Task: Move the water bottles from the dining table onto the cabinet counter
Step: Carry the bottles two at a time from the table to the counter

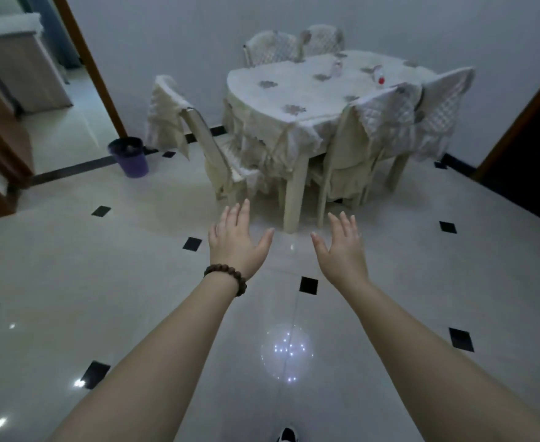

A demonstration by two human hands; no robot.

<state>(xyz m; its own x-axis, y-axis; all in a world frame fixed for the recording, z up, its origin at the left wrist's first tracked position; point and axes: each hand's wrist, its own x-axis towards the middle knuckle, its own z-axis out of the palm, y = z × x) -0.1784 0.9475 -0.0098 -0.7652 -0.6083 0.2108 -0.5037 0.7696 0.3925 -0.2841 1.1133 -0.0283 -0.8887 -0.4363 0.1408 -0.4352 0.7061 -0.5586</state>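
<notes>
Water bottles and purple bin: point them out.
Red-label bottle (379,78), head view, on its red label.
Clear bottle (337,67), head view, on its body.
Purple bin (132,161), head view, on its side wall.

Chairs (386,122) ring table (281,90), seemingly.

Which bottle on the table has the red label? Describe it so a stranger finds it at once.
Start at the dining table with its pale flowered cloth, chairs around it. Look to its right side, just behind the quilted chair back. The red-label bottle stands there; the other bottle, nearer the table's far middle, shows no red.
</notes>
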